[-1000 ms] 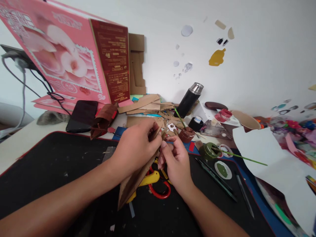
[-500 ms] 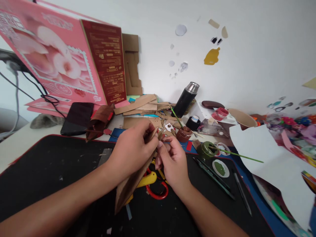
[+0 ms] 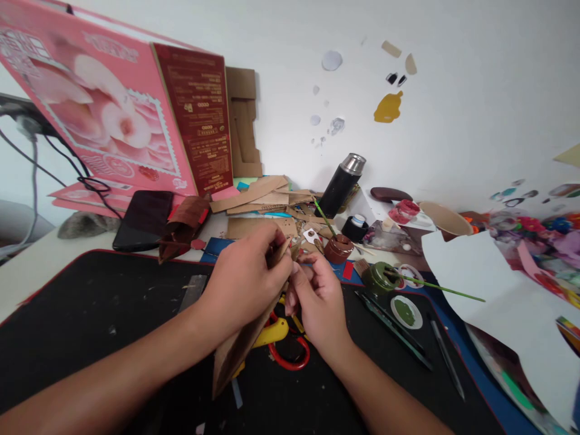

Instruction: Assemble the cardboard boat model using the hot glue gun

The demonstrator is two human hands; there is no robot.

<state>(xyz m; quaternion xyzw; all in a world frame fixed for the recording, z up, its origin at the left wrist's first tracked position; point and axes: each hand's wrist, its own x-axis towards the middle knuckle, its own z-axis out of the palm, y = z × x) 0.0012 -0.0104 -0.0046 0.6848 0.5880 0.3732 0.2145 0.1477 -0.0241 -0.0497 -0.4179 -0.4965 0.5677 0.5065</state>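
Note:
My left hand grips a folded piece of brown cardboard, which hangs down beneath it toward me. At the upper end of that cardboard, the fingers of my right hand are pinched together, touching my left fingertips. A thin brown flap sticks up between the two hands; the exact pinch point is hidden by the fingers. Below the hands, red-handled scissors and a yellow-handled tool lie on the black mat, partly covered by the cardboard.
Green paint jar with a brush, paint lid and pens lie right. Behind stand a brown paint jar, black thermos and cardboard scraps. A phone and pink box are left.
The view has shifted very slightly, so everything sits a little lower. Both hands keep their hold on the cardboard, with hardly any visible movement of the fingers.

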